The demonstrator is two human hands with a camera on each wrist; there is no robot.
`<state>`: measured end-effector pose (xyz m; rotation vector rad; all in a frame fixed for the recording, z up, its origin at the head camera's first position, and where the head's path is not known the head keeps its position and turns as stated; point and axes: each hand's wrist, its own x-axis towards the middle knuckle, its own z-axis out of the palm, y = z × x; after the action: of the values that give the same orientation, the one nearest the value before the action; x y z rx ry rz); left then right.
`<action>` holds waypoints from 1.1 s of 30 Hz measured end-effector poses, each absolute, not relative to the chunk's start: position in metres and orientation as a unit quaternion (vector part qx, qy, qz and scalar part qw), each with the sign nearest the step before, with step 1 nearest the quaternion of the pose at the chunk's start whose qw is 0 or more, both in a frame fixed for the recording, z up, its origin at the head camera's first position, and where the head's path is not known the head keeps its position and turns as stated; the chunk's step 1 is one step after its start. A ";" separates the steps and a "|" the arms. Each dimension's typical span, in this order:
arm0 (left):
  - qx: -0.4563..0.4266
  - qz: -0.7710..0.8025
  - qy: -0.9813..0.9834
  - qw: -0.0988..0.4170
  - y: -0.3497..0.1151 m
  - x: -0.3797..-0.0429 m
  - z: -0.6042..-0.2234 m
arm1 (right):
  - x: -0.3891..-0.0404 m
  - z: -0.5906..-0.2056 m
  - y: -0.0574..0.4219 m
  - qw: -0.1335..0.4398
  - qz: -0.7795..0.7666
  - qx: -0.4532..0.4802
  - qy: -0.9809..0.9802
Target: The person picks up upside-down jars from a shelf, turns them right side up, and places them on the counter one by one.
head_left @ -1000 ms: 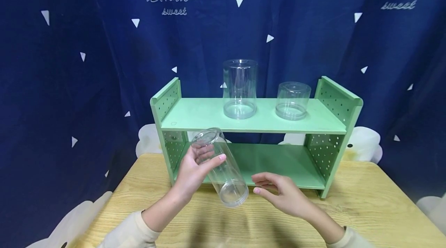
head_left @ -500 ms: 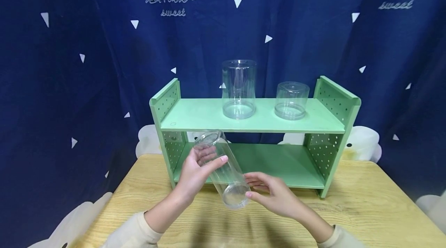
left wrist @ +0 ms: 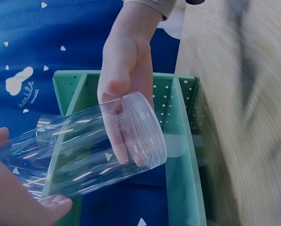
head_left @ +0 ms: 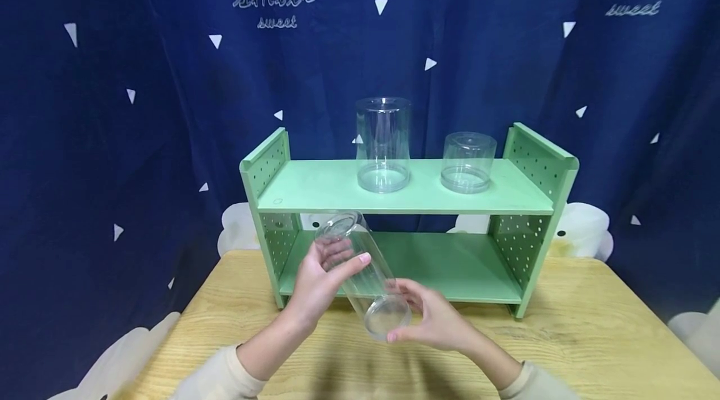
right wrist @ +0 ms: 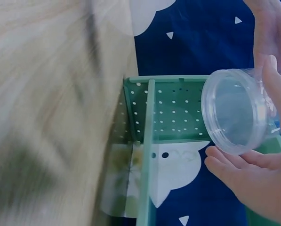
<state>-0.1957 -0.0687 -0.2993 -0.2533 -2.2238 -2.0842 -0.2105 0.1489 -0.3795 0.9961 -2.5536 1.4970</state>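
A clear cylindrical jar (head_left: 364, 284) slants in the air before the green shelf, its lower end toward the right. My left hand (head_left: 315, 284) grips it near the upper end, thumb across the front and fingers behind. Around the lower end, my right hand (head_left: 435, 319) is spread, thumb at the near edge and fingers on the far side. In the left wrist view, a ridged rim or lid (left wrist: 145, 129) faces the right hand (left wrist: 131, 61), whose fingers are fairly straight. The right wrist view has that round end (right wrist: 234, 113) between thumb and fingers; firm contact is unclear.
A green two-tier shelf (head_left: 315, 181) stands on the wooden table (head_left: 225, 300). On its upper board are a tall clear jar (head_left: 384, 150) and a short clear jar (head_left: 468, 162). A blue patterned curtain (head_left: 169, 106) hangs behind.
My right hand has moved left from beside the jar to around its lower end. The jar and my left hand have shifted slightly right and down.
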 end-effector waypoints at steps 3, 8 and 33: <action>-0.082 -0.682 -0.726 0.043 -0.068 -0.195 -0.300 | -0.211 -0.383 0.147 0.003 0.501 0.312 -0.807; -0.078 -0.688 -0.720 0.044 -0.067 -0.194 -0.303 | -0.209 -0.386 0.144 -0.003 0.525 0.295 -0.798; -0.111 -0.599 -0.780 0.139 -0.100 -0.201 -0.316 | -0.206 -0.381 0.173 0.000 0.509 0.200 -0.837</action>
<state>-0.2008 -0.0997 -0.3155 -0.3222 -2.2560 -1.7330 -0.2063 0.1727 -0.3811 0.6285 -2.6303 1.6004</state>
